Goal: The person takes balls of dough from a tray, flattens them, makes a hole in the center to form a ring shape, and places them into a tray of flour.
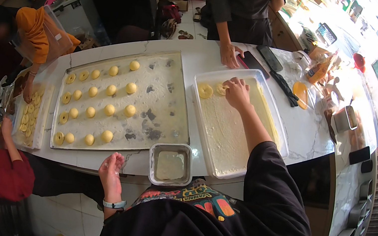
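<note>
One dough ring [221,89] lies in the plastic tub [220,141] beneath my curled right hand [237,91], grip unclear, my left hand [111,175] half-open and empty, and pressing hard could flatten it.

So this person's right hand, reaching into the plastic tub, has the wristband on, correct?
No: the head view shows the wristband at the wrist of the left hand. The right hand does reach into the plastic tub, at a dough ring.
</note>
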### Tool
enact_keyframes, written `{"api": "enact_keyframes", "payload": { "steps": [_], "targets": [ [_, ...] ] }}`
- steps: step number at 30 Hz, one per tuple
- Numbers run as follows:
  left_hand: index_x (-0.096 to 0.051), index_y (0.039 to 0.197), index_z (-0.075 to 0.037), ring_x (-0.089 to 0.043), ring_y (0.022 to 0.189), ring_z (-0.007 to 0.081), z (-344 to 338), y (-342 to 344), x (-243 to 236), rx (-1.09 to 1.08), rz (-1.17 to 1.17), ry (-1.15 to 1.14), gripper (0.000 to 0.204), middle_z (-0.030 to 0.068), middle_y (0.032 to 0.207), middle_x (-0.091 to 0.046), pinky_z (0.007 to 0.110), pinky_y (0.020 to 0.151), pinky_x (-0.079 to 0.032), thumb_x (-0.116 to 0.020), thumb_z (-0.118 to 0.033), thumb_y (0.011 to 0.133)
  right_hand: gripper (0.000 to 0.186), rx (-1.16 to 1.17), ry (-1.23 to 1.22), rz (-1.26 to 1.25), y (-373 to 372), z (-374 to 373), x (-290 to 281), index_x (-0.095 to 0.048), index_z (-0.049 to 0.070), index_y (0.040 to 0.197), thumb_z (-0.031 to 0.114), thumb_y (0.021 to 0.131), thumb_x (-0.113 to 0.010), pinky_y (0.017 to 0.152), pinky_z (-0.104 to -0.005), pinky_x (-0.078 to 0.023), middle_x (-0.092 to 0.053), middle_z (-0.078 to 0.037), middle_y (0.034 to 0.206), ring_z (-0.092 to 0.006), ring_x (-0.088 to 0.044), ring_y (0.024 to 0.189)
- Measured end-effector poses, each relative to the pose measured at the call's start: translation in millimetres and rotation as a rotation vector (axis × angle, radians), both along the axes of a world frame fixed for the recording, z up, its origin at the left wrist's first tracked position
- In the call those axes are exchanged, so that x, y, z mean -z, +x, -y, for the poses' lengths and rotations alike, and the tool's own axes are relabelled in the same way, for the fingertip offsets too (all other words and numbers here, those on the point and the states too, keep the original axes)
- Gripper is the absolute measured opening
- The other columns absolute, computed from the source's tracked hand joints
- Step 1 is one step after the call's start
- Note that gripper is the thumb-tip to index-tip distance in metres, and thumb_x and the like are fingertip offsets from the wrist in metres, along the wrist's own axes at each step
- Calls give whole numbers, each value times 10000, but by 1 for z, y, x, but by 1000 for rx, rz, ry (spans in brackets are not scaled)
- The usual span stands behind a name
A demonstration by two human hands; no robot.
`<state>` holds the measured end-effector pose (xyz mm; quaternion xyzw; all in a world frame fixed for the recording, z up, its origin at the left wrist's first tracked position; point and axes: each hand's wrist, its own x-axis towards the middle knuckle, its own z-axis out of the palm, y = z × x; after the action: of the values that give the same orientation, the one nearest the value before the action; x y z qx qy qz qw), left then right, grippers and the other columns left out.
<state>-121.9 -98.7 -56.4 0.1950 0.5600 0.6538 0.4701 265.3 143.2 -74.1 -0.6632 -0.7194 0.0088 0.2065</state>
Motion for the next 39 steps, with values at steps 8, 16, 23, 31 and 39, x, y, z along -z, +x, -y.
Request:
{"api": "enact_keyframes", "payload": {
  "steps": [8,16,23,31,39],
  "targets": [
    [-607,924,13,-599,788,155,-2,1,-1,16,-15,-18,181,74,859,-619,276,770,-488,-591,-155,858,205,17,-88,31,1,2,8,-657,201,905,143,770,-514,893,-411,-323,-534,-19,1061,-235,-430,1098],
    [-606,929,12,-601,789,147,-5,0,1,37,-13,-28,184,70,858,-622,262,761,-485,-589,-157,860,201,-21,-107,14,-3,4,10,-662,200,919,164,785,-517,882,-406,-325,-528,-23,1077,-216,-434,1082],
    [-602,941,36,-586,780,125,-13,2,1,147,-207,3,216,68,854,-623,254,732,-475,-583,-167,867,222,-58,-38,-18,-6,7,-3,-642,166,930,104,758,-517,889,-426,-329,-545,-53,1046,-256,-444,1079],
    [-582,1026,-4,-572,890,321,-50,-15,-60,684,-1455,59,320,189,931,-586,355,778,-462,-664,-156,756,228,-502,-111,-351,-67,49,-83,-624,46,939,38,761,-481,823,-397,-425,-592,-147,954,-316,-556,907],
    [-575,819,-33,-570,856,249,-103,43,-161,777,-2047,471,147,102,837,-554,361,771,-449,-602,-61,676,252,-1198,-446,-174,-151,167,-85,-584,18,1011,77,777,-510,740,-363,-492,-601,-147,899,-322,-597,807]
  ]
}}
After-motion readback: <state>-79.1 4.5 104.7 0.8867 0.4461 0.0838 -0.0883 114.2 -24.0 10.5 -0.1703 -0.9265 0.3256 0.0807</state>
